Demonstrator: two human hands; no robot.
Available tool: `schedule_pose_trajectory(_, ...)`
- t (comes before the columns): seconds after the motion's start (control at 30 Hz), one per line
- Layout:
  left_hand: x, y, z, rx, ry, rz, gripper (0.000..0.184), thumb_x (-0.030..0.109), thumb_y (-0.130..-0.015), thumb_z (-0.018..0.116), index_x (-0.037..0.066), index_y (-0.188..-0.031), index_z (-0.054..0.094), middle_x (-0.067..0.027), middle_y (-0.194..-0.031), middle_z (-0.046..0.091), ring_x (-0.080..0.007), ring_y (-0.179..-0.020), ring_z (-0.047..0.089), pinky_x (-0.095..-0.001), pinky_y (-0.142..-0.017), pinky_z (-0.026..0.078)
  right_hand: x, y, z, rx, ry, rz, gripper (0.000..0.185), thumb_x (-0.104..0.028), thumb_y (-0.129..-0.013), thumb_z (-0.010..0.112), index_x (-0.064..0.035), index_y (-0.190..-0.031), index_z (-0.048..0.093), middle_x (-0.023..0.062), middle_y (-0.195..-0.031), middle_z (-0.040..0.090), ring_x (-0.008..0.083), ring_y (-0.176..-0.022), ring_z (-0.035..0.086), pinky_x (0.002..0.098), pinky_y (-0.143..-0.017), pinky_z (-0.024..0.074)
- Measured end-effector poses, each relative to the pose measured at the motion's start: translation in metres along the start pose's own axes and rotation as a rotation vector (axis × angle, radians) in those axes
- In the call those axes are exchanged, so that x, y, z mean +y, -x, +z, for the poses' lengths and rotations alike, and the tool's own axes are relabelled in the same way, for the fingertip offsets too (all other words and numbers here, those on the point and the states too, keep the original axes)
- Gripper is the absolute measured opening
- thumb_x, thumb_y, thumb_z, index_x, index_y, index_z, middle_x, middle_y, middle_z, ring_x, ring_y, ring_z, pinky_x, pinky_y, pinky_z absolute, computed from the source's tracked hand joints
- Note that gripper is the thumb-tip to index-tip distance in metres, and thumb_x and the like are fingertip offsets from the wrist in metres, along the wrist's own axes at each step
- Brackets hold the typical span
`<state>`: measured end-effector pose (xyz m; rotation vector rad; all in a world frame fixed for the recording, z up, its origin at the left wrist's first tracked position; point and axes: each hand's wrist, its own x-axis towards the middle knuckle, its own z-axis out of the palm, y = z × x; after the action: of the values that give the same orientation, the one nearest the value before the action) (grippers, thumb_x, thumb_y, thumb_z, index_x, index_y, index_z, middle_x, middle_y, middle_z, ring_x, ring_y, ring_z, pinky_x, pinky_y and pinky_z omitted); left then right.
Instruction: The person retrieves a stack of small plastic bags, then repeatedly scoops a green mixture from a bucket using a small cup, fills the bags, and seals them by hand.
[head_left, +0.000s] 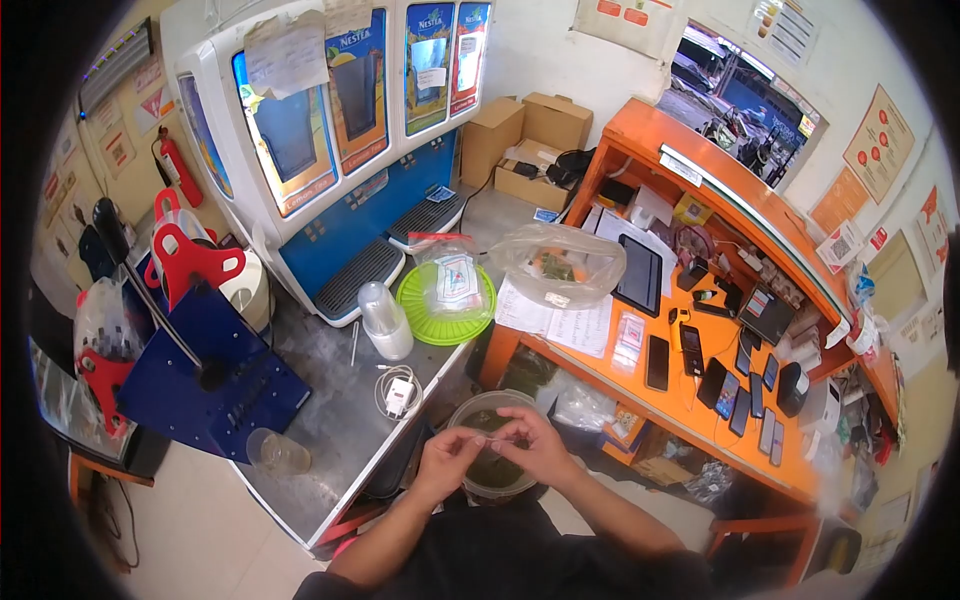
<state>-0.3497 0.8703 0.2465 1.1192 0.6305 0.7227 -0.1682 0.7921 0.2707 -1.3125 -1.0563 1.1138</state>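
Note:
My left hand (pixel 450 465) and my right hand (pixel 535 447) meet fingertip to fingertip, both pinched closed. Something small and pale seems to be between them, too small to name. Directly beneath is a round translucent bucket (pixel 499 492) with dark green contents, partly hidden by my hands. On the metal counter to the upper left lie a white charger with a coiled cable (pixel 398 396) and a white bottle-shaped container with a clear top (pixel 385 325). A bright green lid (pixel 430 327) carries a clear plastic bag (pixel 455 283).
A drinks dispenser (pixel 330 130) stands at the back left of the counter. Nearer are a blue board (pixel 225 375) and a clear cup (pixel 278 453). On the orange desk (pixel 625 368) are several phones, a tablet (pixel 639 273), papers and a plastic bag with food (pixel 557 264).

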Motion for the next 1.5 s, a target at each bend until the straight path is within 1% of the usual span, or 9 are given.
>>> schedule_pose_trajectory(0.63, 0.027, -0.008, -0.002, -0.297, -0.449, 0.145, 0.006, 0.007, -0.093, 0.070, 0.001, -0.095, 0.069, -0.0013, -0.091, 0.063, -0.0093, -0.087, 0.059, -0.0260, -0.077, 0.047, -0.040, 0.002, -0.020, -0.240, 0.315, 0.052, 0.015, -0.016, -0.090, 0.074, -0.0046, -0.100, 0.070, 0.0035, -0.089, 0.069, 0.0084, -0.081, 0.062, 0.0273, -0.070, 0.0505)
schedule_pose_trajectory(0.83, 0.019, 0.000, -0.009, -0.307, -0.242, -0.118, 0.008, 0.009, -0.092, 0.071, 0.002, -0.096, 0.072, -0.0050, -0.091, 0.064, -0.0139, -0.085, 0.061, -0.0272, -0.076, 0.047, -0.027, 0.005, -0.025, -0.331, 0.423, -0.019, 0.022, -0.024, -0.091, 0.070, -0.0034, -0.095, 0.064, 0.0109, -0.082, 0.065, 0.0216, -0.077, 0.064, 0.0351, -0.067, 0.0503)
schedule_pose_trajectory(1.0, -0.006, 0.003, -0.008, -0.424, -0.482, 0.085, 0.018, 0.012, -0.090, 0.075, 0.003, -0.105, 0.070, -0.0075, -0.099, 0.062, -0.0167, -0.090, 0.061, -0.0287, -0.076, 0.050, 0.019, 0.001, -0.022, -0.553, 0.665, 0.163, 0.030, -0.032, -0.091, 0.068, -0.0026, -0.097, 0.061, 0.0154, -0.089, 0.064, 0.0301, -0.080, 0.065, 0.0429, -0.072, 0.0498)
schedule_pose_trajectory(1.03, 0.000, 0.007, -0.004, -0.217, -0.598, 0.090, 0.035, 0.019, -0.088, 0.078, 0.004, -0.117, 0.066, -0.0108, -0.107, 0.060, -0.0193, -0.094, 0.061, -0.0301, -0.080, 0.050, 0.050, -0.003, -0.030, -0.481, 0.650, -0.004, 0.025, -0.026, -0.094, 0.065, -0.0045, -0.107, 0.061, 0.0126, -0.093, 0.066, 0.0264, -0.079, 0.065, 0.0393, -0.070, 0.0530)
schedule_pose_trajectory(1.1, -0.026, 0.009, -0.022, 0.023, -0.607, 0.046, 0.076, 0.033, -0.082, 0.084, 0.004, -0.143, 0.047, -0.0188, -0.125, 0.052, -0.0259, -0.106, 0.059, -0.0345, -0.088, 0.052, 0.042, -0.020, -0.041, -0.203, 0.000, 0.369, 0.022, -0.019, -0.098, 0.061, -0.0073, -0.116, 0.061, 0.0098, -0.099, 0.068, 0.0218, -0.084, 0.068, 0.0339, -0.069, 0.0571)
schedule_pose_trajectory(1.27, -0.059, 0.043, -0.080, 0.091, -0.606, -0.259, 0.076, 0.034, -0.085, 0.081, 0.000, -0.143, 0.046, -0.0201, -0.128, 0.054, -0.0274, -0.111, 0.060, -0.0370, -0.092, 0.052, -0.001, -0.115, -0.116, 0.379, -0.717, 0.118, 0.048, -0.023, -0.101, 0.060, -0.0001, -0.138, 0.040, 0.0190, -0.121, 0.063, 0.0292, -0.108, 0.067, 0.0371, -0.089, 0.0555)
schedule_pose_trajectory(1.33, -0.072, 0.062, -0.100, 0.099, -0.727, -0.247, 0.076, 0.035, -0.086, 0.079, -0.001, -0.143, 0.045, -0.0214, -0.128, 0.057, -0.0277, -0.111, 0.062, -0.0379, -0.092, 0.053, -0.007, -0.126, -0.126, 0.440, -0.724, 0.154, 0.056, -0.027, -0.099, 0.064, -0.0011, -0.141, 0.038, 0.0170, -0.123, 0.063, 0.0277, -0.108, 0.067, 0.0363, -0.090, 0.0538)
schedule_pose_trajectory(1.4, -0.080, 0.085, -0.117, 0.151, -0.582, -0.530, 0.075, 0.037, -0.087, 0.078, -0.003, -0.141, 0.047, -0.0243, -0.124, 0.063, -0.0298, -0.110, 0.065, -0.0402, -0.091, 0.054, 0.005, -0.130, -0.128, 0.459, -0.378, 0.223, 0.061, -0.026, -0.097, 0.066, -0.0006, -0.143, 0.036, 0.0174, -0.134, 0.057, 0.0280, -0.111, 0.065, 0.0360, -0.089, 0.0546)
schedule_pose_trajectory(1.5, -0.167, 0.146, -0.184, 0.174, -0.742, -0.573, 0.069, 0.042, -0.089, 0.074, -0.004, -0.136, 0.053, -0.0272, -0.118, 0.066, -0.0345, -0.105, 0.068, -0.0425, -0.090, 0.055, 0.064, -0.107, -0.134, 0.456, 0.003, 0.299, 0.039, -0.030, -0.097, 0.067, 0.0014, -0.120, 0.059, 0.0123, -0.099, 0.069, 0.0194, -0.091, 0.069, 0.0316, -0.077, 0.0540)
